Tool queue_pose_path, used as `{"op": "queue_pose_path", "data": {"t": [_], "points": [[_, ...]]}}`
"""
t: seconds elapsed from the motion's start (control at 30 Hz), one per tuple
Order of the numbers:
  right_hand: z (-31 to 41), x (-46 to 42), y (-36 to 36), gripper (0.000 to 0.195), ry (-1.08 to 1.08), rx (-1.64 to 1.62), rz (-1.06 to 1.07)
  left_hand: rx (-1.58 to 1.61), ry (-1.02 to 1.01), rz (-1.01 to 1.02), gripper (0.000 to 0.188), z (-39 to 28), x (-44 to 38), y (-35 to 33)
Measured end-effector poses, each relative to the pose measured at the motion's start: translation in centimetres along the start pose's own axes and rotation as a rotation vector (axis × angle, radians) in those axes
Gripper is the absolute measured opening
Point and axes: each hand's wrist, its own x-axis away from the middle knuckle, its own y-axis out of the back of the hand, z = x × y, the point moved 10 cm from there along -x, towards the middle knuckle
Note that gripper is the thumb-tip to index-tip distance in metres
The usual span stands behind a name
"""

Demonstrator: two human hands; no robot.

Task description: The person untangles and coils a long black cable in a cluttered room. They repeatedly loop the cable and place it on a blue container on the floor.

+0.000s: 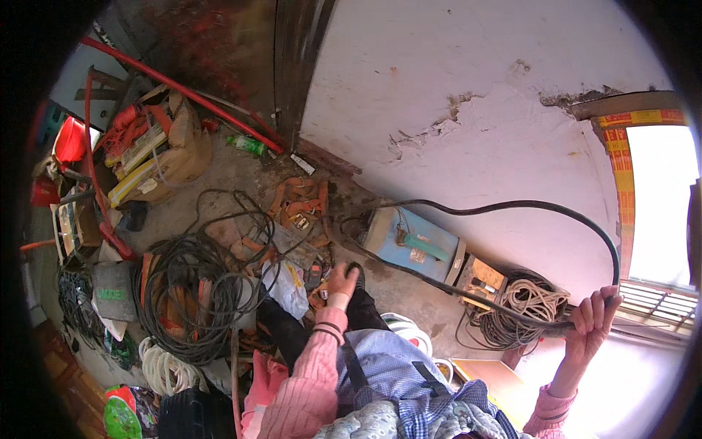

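Observation:
My right hand, raised at the right, grips a thick black cable at its bend. One run of it arches across the wall and the other sags past a blue metal machine with a green handle; both converge in a blur at the middle of the floor. My left hand is low in front of my body, beside my dark shoe, its fingers curled. Something dark shows by its thumb; whether it is held is unclear. Nearby lie a white plastic bag and orange webbing straps.
A big tangled coil of black cable lies left of my legs. Beige and black coils rest near the wall at right. Red poles lean across the upper left, above a torn cardboard box. A white hose coil is lower left.

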Motion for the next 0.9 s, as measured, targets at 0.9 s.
{"op": "queue_pose_path", "data": {"t": [0.9], "points": [[-8.0,-0.9,6.0,0.039,-0.181,-0.492,-0.328,-0.376,0.027,0.511,0.047,6.8,6.3,3.5]]}}
